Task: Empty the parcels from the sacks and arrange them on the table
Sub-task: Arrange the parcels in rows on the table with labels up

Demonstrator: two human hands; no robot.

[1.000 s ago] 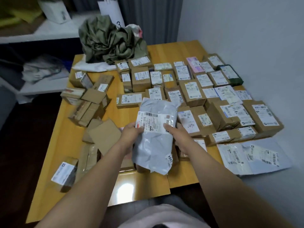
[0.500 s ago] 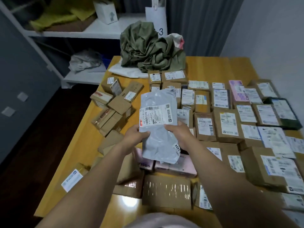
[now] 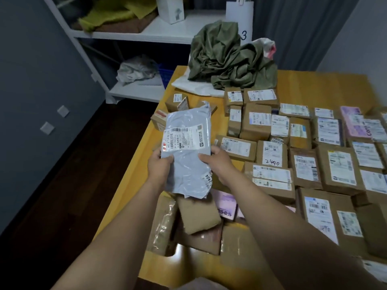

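Observation:
A grey plastic mailer parcel (image 3: 186, 143) with a white barcode label is held up above the left part of the wooden table (image 3: 326, 84). My left hand (image 3: 159, 166) grips its left edge and my right hand (image 3: 217, 164) grips its right edge. Crumpled green sacks (image 3: 226, 57) lie at the far end of the table on a white sack (image 3: 194, 86). Rows of labelled brown cardboard parcels (image 3: 303, 160) cover the right side. Under the mailer lies a loose pile of brown parcels (image 3: 196, 218).
A white shelf unit (image 3: 146, 34) stands behind the table's left corner with cloths and a small white box. A white numbered bag (image 3: 238, 15) stands behind the sacks. Dark floor (image 3: 69, 185) lies left of the table, a grey wall beyond it.
The view has swung left, so the table now sits to the right. Both hands have carried the grey mailer leftward, over the table's left side, still gripping its edges.

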